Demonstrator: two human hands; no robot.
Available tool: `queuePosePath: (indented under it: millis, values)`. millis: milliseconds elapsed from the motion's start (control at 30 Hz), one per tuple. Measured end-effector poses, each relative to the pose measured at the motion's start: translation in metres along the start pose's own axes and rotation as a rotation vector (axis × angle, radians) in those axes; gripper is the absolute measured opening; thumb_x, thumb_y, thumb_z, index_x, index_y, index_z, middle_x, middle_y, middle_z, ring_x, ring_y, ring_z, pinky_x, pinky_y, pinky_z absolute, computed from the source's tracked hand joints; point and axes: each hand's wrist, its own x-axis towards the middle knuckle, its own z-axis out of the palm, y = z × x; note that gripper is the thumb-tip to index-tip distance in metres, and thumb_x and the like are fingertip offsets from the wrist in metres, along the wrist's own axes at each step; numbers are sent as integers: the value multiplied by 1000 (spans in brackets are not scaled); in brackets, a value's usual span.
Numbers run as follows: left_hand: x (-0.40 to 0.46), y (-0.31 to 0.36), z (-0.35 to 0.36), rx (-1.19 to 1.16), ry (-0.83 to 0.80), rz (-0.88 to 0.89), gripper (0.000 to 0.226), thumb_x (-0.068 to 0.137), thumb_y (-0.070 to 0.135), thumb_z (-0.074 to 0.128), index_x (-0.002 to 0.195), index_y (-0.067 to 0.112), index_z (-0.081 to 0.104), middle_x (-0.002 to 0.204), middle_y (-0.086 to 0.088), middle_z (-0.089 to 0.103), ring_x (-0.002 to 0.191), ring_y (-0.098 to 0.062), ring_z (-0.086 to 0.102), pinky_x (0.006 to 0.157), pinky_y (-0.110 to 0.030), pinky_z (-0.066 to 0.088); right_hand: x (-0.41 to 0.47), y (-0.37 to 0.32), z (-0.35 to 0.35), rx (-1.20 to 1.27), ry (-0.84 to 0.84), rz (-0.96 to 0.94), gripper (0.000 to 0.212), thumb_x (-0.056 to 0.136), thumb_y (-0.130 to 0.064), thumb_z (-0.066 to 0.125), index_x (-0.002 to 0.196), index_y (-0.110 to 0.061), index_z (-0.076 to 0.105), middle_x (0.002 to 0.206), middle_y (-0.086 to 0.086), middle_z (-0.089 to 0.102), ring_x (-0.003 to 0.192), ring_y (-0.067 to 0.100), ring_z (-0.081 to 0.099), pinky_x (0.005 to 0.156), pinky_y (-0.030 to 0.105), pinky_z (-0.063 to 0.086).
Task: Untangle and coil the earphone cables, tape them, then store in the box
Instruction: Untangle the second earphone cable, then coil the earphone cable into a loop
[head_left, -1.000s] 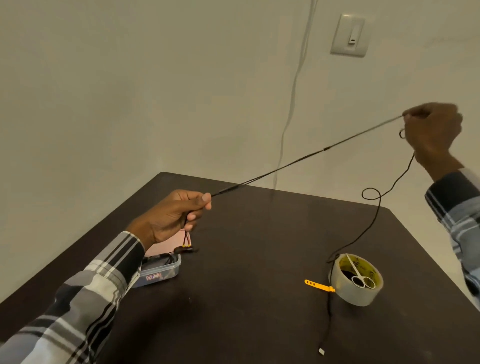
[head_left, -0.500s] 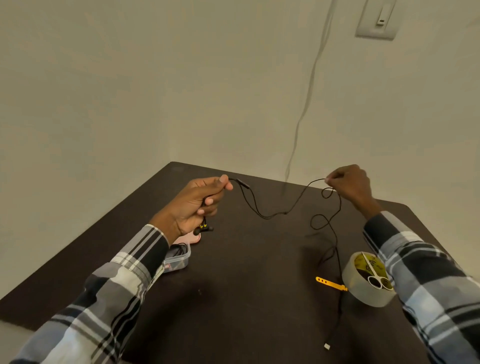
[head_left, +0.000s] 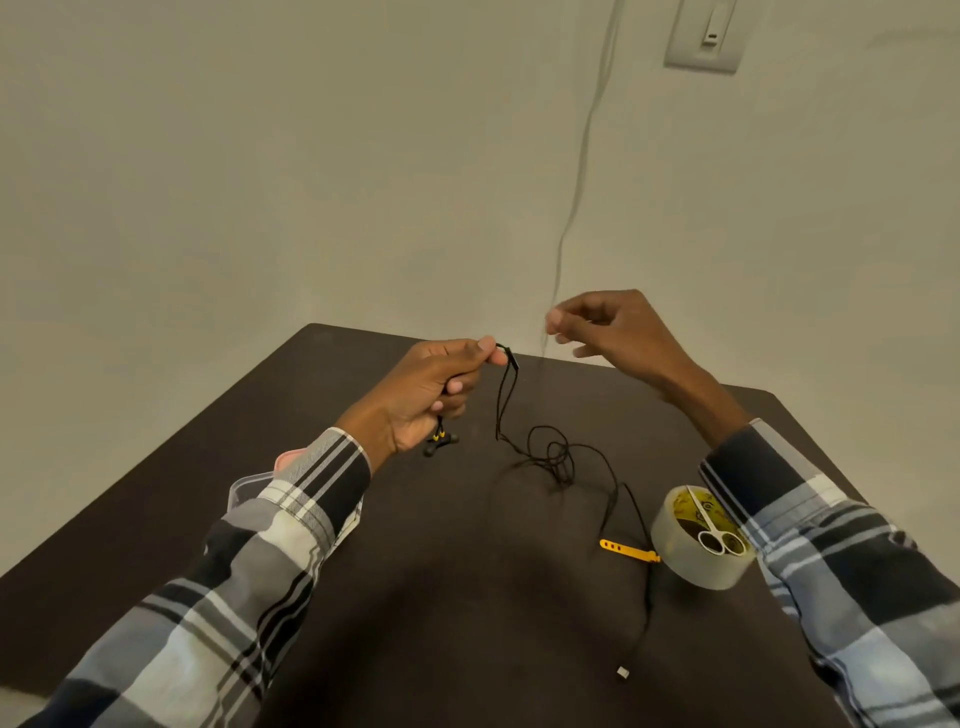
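My left hand (head_left: 431, 395) pinches the black earphone cable (head_left: 556, 457) near its inline remote, above the dark table (head_left: 467, 597). The black-and-yellow earbuds (head_left: 440, 444) dangle below that hand. The cable drops from the pinch into a loose tangle on the table and runs on to a small plug (head_left: 623, 673) near the front. My right hand (head_left: 613, 332) hovers to the right of the left one with its fingers loosely spread, holding nothing. A clear plastic box (head_left: 244, 488) peeks out behind my left sleeve.
A roll of clear tape (head_left: 696, 564) stands at the right with small scissors (head_left: 709, 525) resting across its hole. A yellow strap (head_left: 626, 551) lies beside it. A grey wire (head_left: 576, 171) runs down the wall behind the table; a wall switch (head_left: 705, 34) sits above.
My right hand let go of the cable, which fell into a loose pile on the table. The hands came closer together and the cable is no longer stretched between them.
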Motion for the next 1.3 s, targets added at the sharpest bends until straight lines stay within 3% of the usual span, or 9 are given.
queuePosePath:
  millis: [100, 200, 333, 433, 667, 933, 1000, 1133, 1300]
  values:
    - [4, 8, 11, 13, -28, 20, 28, 88, 40, 63, 90, 15, 76, 50, 7, 36, 36, -3, 22, 40, -16, 22, -13, -20, 11, 50, -203, -48, 31, 87, -48, 74, 109, -26, 75, 102, -8, 77, 98, 7, 72, 81, 27, 61]
    - [5, 17, 17, 28, -29, 38, 28, 87, 41, 64, 87, 16, 76, 49, 7, 36, 34, -3, 24, 42, -19, 16, -22, -27, 14, 86, -301, -98, 24, 90, -25, 75, 111, -16, 74, 87, 1, 76, 83, 10, 72, 79, 25, 59]
    - [0, 27, 17, 26, -51, 49, 28, 88, 39, 63, 84, 14, 76, 49, 6, 37, 34, -4, 29, 38, -15, 23, -27, -35, 4, 115, -234, -138, 15, 94, -15, 70, 105, -7, 75, 86, 12, 76, 81, 32, 71, 80, 35, 59]
    - [-5, 32, 19, 33, -88, 38, 27, 88, 37, 63, 82, 13, 74, 51, 4, 39, 36, -6, 35, 36, -14, 30, -28, -45, -11, 110, -192, -124, 14, 95, -17, 67, 103, -8, 74, 89, 9, 77, 91, 30, 73, 85, 45, 60]
    - [-15, 35, 22, 33, -209, -10, 28, 90, 40, 60, 76, 17, 68, 52, 3, 48, 42, -10, 53, 44, -19, 46, -31, -65, -34, 184, -115, -150, 7, 94, -15, 69, 93, -13, 75, 66, -2, 60, 59, 12, 58, 73, 34, 61]
    - [-26, 24, 12, 101, -385, -127, 28, 90, 42, 67, 84, 15, 70, 61, 1, 59, 52, -12, 63, 50, -20, 51, -40, -78, -58, -39, -55, -194, 10, 81, -37, 77, 79, -28, 80, 72, 0, 71, 60, 3, 54, 56, 14, 47]
    - [-27, 23, 13, 112, -451, -137, 24, 91, 36, 67, 94, 13, 73, 72, -3, 68, 67, -17, 71, 62, -26, 58, -41, -82, -56, -79, -67, -213, 15, 76, -45, 76, 77, -31, 79, 74, 0, 72, 65, 5, 58, 59, 11, 45]
    - [-26, 23, 24, 173, -486, -84, 24, 94, 30, 61, 106, 13, 72, 88, -6, 74, 86, -22, 74, 70, -22, 56, -41, -93, -46, -93, -105, -274, 13, 79, -40, 76, 79, -28, 79, 84, 16, 73, 81, 39, 62, 78, 39, 56]
    - [-27, 25, 38, 176, -457, -57, 21, 93, 29, 59, 99, 15, 74, 82, -4, 74, 80, -19, 73, 66, -19, 53, -40, -104, -39, -56, -117, -305, 8, 85, -30, 77, 80, -24, 78, 77, 7, 74, 74, 19, 65, 74, 20, 55]
